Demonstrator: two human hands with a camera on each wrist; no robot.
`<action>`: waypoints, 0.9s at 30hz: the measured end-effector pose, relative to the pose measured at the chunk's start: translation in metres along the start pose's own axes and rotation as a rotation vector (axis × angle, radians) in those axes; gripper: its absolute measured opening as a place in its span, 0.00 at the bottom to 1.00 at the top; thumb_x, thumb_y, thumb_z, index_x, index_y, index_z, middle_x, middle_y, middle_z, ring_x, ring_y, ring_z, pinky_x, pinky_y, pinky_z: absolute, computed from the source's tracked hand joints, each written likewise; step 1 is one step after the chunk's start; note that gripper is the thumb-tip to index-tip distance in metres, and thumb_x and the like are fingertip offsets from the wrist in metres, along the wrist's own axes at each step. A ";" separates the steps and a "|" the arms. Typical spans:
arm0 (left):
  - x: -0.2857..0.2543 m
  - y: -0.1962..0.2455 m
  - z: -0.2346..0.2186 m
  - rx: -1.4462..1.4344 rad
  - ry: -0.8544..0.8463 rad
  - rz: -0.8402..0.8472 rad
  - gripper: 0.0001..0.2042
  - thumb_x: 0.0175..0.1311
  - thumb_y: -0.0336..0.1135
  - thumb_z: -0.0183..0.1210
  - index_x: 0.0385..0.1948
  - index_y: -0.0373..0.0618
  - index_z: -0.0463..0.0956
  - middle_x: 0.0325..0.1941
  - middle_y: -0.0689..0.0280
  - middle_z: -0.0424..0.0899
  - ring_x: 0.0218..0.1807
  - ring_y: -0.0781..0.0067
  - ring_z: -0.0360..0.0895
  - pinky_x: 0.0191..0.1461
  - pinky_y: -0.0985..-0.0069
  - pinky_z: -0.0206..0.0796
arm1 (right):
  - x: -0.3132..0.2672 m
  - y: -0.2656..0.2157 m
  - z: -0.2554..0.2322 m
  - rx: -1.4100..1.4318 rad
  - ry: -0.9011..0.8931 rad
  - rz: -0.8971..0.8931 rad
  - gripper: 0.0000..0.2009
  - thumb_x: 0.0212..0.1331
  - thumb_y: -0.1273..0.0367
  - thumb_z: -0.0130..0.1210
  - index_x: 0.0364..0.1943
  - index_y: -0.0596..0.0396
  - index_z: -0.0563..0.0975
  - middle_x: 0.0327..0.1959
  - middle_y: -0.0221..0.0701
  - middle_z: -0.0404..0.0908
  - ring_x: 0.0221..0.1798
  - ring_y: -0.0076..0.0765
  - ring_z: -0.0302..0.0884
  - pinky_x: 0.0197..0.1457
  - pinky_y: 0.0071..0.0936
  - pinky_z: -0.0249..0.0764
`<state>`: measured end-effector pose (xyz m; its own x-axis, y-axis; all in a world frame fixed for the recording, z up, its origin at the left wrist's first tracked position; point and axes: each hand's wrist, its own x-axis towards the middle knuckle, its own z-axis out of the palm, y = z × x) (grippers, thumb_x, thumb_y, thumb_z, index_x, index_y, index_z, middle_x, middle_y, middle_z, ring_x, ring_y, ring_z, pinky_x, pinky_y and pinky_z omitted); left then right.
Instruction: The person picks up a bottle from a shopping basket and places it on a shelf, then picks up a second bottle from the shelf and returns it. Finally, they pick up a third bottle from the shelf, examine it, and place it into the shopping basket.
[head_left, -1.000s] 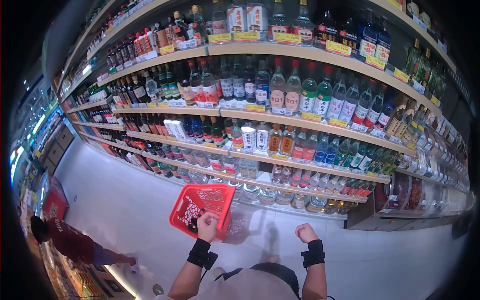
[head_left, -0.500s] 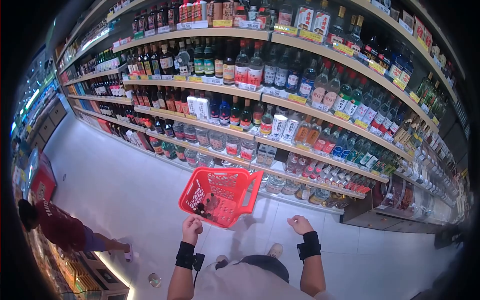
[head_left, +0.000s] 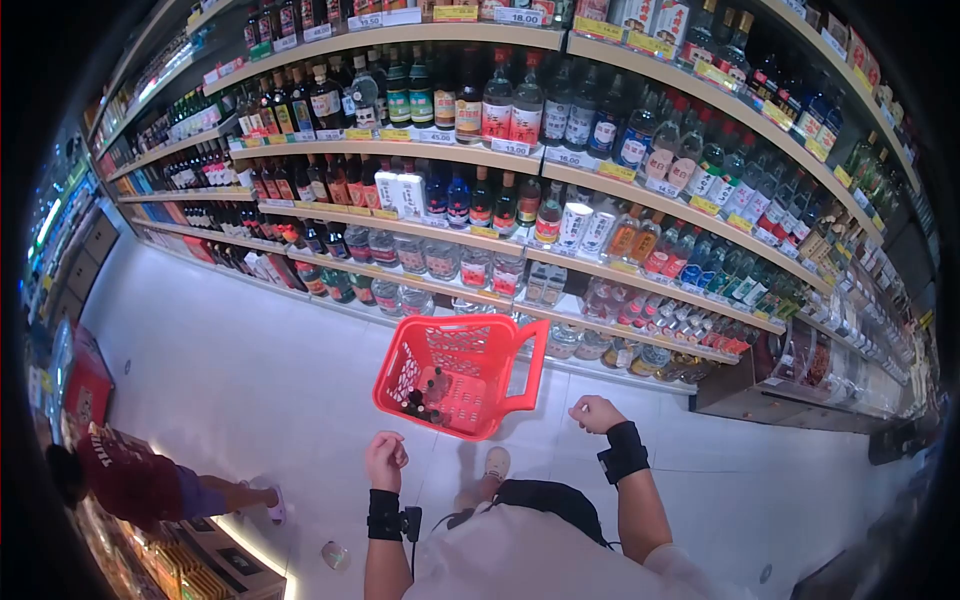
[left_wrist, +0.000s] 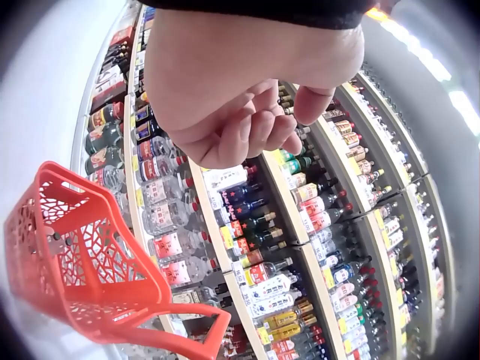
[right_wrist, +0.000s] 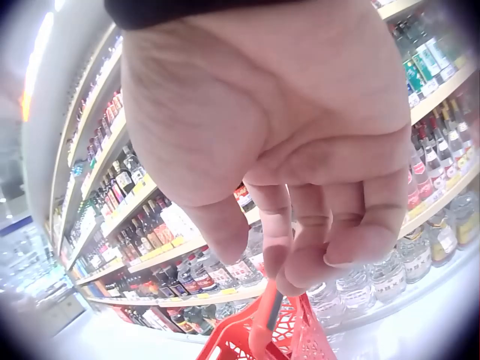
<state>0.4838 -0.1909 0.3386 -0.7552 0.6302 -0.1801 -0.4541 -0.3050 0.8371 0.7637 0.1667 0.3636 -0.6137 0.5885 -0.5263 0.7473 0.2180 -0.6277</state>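
A red plastic shopping basket (head_left: 500,385) with cut-out walls stands on the floor ahead of me, its handle (head_left: 536,365) toward the right. Several small dark-capped bottles (head_left: 420,408) lie at its bottom. My left hand (head_left: 384,462) hovers near the basket's near left corner, fingers loosely curled and holding nothing. Beyond the handle, to the right, my right hand (head_left: 597,413) hangs in the air with loosely bent fingers and nothing in them. The right wrist view shows its fingertips overlapping the basket (right_wrist: 311,341). In the left wrist view the basket (left_wrist: 45,259) is below the hand.
Shelves (head_left: 480,150) packed with bottles and price tags curve across the front. Pale floor (head_left: 250,340) runs between them and me. A person in a dark red shirt (head_left: 130,475) is at the left, beside a low display (head_left: 200,565). My shoe (head_left: 497,461) shows below the basket.
My left hand, which overlapped the basket's near side, is now left of it and apart. The basket appears farther right in the view, its handle turned right. The head view has swung left.
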 end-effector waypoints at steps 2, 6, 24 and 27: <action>0.006 0.012 0.009 0.024 0.024 0.011 0.07 0.67 0.33 0.52 0.32 0.40 0.73 0.18 0.72 0.64 0.18 0.83 0.58 0.22 0.82 0.48 | 0.027 0.000 0.001 -0.053 0.018 -0.054 0.19 0.59 0.54 0.57 0.36 0.58 0.79 0.22 0.32 0.81 0.22 0.28 0.79 0.26 0.27 0.75; 0.026 0.029 0.006 0.135 0.056 0.049 0.08 0.69 0.36 0.54 0.31 0.41 0.73 0.17 0.74 0.64 0.18 0.84 0.58 0.22 0.82 0.48 | 0.075 -0.021 0.007 -0.063 0.013 -0.156 0.17 0.60 0.56 0.58 0.37 0.58 0.79 0.22 0.32 0.81 0.22 0.27 0.78 0.27 0.27 0.74; 0.104 0.025 0.051 0.292 0.029 -0.067 0.08 0.68 0.36 0.55 0.33 0.40 0.73 0.20 0.72 0.68 0.21 0.81 0.62 0.28 0.80 0.55 | 0.149 -0.002 0.017 0.101 -0.073 -0.026 0.16 0.62 0.59 0.58 0.42 0.60 0.78 0.27 0.35 0.82 0.25 0.29 0.81 0.30 0.28 0.76; 0.123 0.034 0.050 0.304 0.019 -0.089 0.08 0.68 0.35 0.55 0.32 0.41 0.72 0.20 0.71 0.69 0.22 0.81 0.63 0.28 0.80 0.56 | 0.151 -0.013 0.011 0.143 -0.047 0.045 0.17 0.62 0.59 0.57 0.43 0.61 0.77 0.29 0.36 0.83 0.25 0.30 0.82 0.31 0.28 0.77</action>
<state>0.3990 -0.0880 0.3707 -0.7291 0.6304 -0.2664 -0.3585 -0.0202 0.9333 0.6580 0.2440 0.2857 -0.5941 0.5575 -0.5799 0.7326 0.0774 -0.6762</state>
